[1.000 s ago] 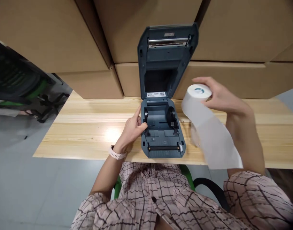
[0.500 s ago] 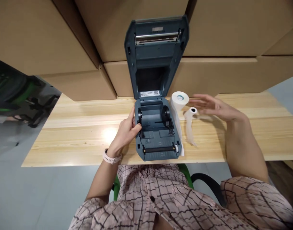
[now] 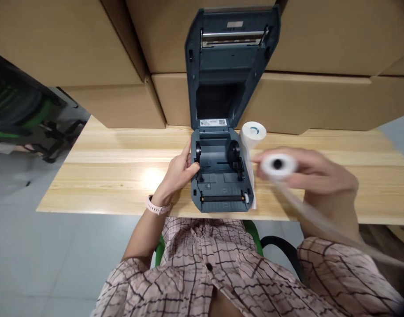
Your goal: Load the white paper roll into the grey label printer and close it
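Note:
A dark blue-grey label printer [image 3: 218,171] stands on the wooden table with its lid [image 3: 233,61] raised. Its paper bay holds no roll, and black roll holders show at either side. My left hand [image 3: 179,174] grips the printer's left wall, thumb over the rim. Raised toward the camera, my right hand [image 3: 316,169] is closed around a small white paper roll [image 3: 277,166] with a dark core. A loose strip of its paper trails to the lower right, blurred by motion. A bigger white roll [image 3: 253,131] stands against the printer's right side, its paper hanging forward.
Cardboard boxes [image 3: 320,99] are stacked along the back of the wooden table [image 3: 99,176]. A chair base [image 3: 61,136] stands on the floor at the left. Green and black chair parts [image 3: 283,251] show by my lap.
My right hand has taken hold of the small paper roll and lifted it off the table, toward the camera. My left hand keeps its grip on the printer. The view has shifted slightly.

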`<state>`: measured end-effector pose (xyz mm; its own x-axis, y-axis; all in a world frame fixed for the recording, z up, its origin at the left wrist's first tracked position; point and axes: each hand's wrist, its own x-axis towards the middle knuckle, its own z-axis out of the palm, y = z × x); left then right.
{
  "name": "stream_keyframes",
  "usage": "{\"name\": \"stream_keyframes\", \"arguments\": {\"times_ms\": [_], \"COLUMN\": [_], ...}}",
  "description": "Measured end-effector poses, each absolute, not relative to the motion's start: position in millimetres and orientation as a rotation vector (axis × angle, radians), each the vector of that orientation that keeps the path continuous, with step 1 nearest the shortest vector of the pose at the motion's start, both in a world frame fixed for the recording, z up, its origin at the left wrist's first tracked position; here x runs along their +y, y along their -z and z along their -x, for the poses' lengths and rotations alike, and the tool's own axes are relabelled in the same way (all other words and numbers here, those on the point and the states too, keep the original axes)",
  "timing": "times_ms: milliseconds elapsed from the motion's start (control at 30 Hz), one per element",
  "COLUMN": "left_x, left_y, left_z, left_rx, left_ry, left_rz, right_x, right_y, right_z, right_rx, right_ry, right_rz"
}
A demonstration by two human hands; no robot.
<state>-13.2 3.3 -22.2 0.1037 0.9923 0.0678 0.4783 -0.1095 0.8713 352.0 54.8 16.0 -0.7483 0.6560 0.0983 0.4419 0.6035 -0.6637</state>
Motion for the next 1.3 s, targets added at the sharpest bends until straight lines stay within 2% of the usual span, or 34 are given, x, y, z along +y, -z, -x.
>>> {"name": "stream_keyframes", "arguments": {"times_ms": [167,267,500,667,800,1300], "left_x": [3,3,2,2,0,0], "left_y": [23,22,20,21,17,18], "left_z": [14,13,13,13,12,12], "left_rx": [1.461,1.459,1.439,1.441,1.467,1.531], "left_ry": [-0.929,-0.921,-0.926,-0.927,-0.895,-0.877], "left_rz": [-1.694,-1.714,-1.733,-1.703,-1.699,-1.727], "right_x": [47,45,37,14,-18,-62], "right_y": [-28,-28,-23,-27,-20,-2], "right_z": [-256,-231,-240,-238,-239,-225], "right_rx": [-2.71,-2.774,-2.714,-2.591,-2.511,-2.375], "right_ry": [-0.657,-0.606,-0.58,-0.374,-0.167,0.071], "right_rz": [0.719,0.681,0.668,0.789,0.707,0.851]}}
